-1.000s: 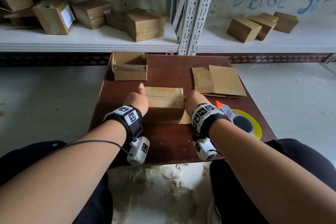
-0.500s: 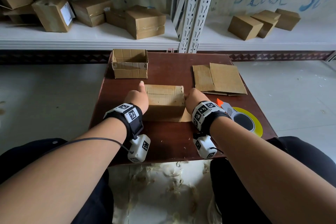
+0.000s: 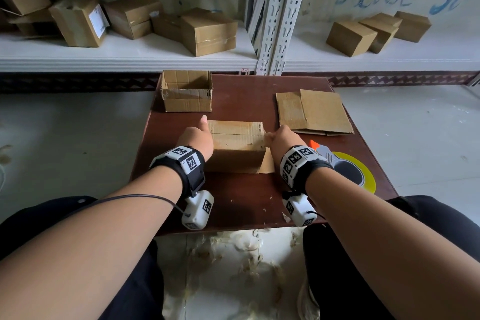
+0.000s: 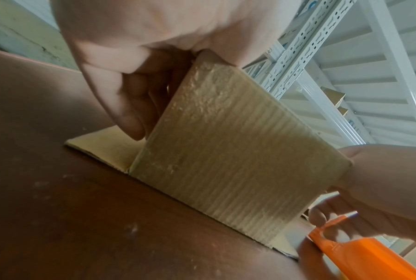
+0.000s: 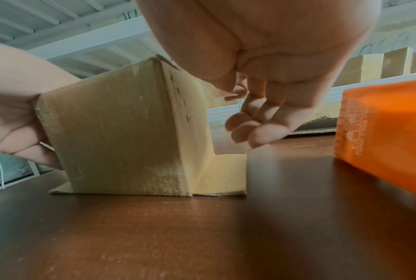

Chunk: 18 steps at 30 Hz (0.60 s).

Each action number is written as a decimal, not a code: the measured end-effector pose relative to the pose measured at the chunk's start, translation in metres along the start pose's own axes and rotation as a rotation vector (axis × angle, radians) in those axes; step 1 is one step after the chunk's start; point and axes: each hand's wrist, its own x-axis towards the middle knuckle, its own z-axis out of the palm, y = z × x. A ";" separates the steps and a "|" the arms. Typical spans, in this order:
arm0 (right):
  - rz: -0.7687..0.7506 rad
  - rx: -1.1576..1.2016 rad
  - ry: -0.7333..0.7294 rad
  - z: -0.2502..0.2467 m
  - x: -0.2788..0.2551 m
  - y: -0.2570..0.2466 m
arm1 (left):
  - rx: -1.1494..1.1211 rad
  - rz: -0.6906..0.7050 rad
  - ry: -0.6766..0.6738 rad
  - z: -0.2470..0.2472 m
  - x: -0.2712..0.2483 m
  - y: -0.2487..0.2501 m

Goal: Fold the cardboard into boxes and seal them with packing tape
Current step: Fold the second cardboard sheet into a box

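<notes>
Cardboard box: the half-formed box (image 3: 237,148) stood on the brown table (image 3: 241,205), the landmark for every place below, at the table's middle, with its top flaps down and small flaps splayed flat on the wood at both ends.
Open box: a second box (image 3: 186,92), top open, sat at the table's far-left corner, well apart from the one in hand.
Left hand: the left hand (image 3: 196,139) pressed the box's left end, thumb laid along the top edge; in the left wrist view its fingers (image 4: 130,113) curled down against that end wall, so it held the box.
Handling: corrugated board, judged light and stiff across the flutes but ready to buckle at creases; the rubbed, fuzzy face in the wrist views suggested reused stock, soft at the corners.
Where to hold: best taken flat-palmed on two opposite walls near the top edge, not by the loose flaps, since an empty shell would likely skid on the smooth wood.
Right hand: the right hand (image 3: 281,139) sat at the box's right end; in the right wrist view its fingers (image 5: 254,121) hung loosely bent just beside the wall, gripping nothing.
Flat cardboard: unfolded sheets (image 3: 315,112) lay at the table's far-right part.
Tape dispenser: the orange-nosed dispenser with a yellow roll (image 3: 349,171) lay at the table's right edge, just beside the right wrist.
Seal: no fresh tape could be made out on the top seam.
</notes>
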 end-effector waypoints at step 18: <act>-0.149 -0.015 0.082 0.021 0.002 0.008 | -0.035 -0.028 -0.022 0.002 -0.001 0.005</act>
